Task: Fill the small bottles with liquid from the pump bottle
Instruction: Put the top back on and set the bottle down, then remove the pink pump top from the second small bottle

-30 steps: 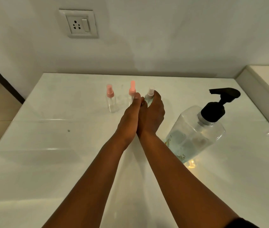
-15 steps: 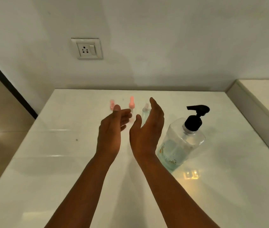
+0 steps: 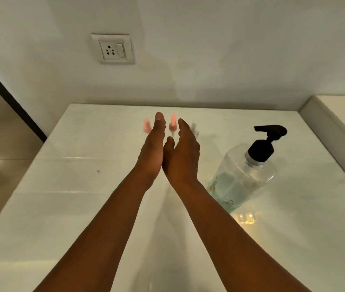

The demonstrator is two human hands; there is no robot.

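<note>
Two bare forearms reach up from the bottom of the frame over the glossy white bench (image 3: pixel 62 207). The left hand (image 3: pixel 151 152) and the right hand (image 3: pixel 183 157) meet at the centre of the frame, heels of the palms touching and fingers straight, pointing away; each grip is slack and holds nothing. The fingertips are parted, with a narrow gap between them.

To the right of the right forearm, at centre right of the frame, stands one large clear plastic pump bottle (image 3: pixel 243 178) with a black pump head (image 3: pixel 267 140), its nozzle pointing left. It looks tilted in this wide view. Pale bluish liquid fills about its lower half, and the upper part is clear. A small warm patch of light (image 3: pixel 246 218) lies on the bench just below the bottle's base.

Beyond the fingertips, near the far edge of the bench, stand three small clear bottles in a row, all blurred: one with a pink cap (image 3: pixel 147 126) left of the left fingertips, one with a pink cap (image 3: pixel 172 123) seen through the gap between the hands, and one with a pale whitish cap (image 3: pixel 193 128) just right of the right fingers. Their contents cannot be told.

On the white wall in the upper left of the frame sits one white socket plate with a switch (image 3: pixel 112 49).
</note>
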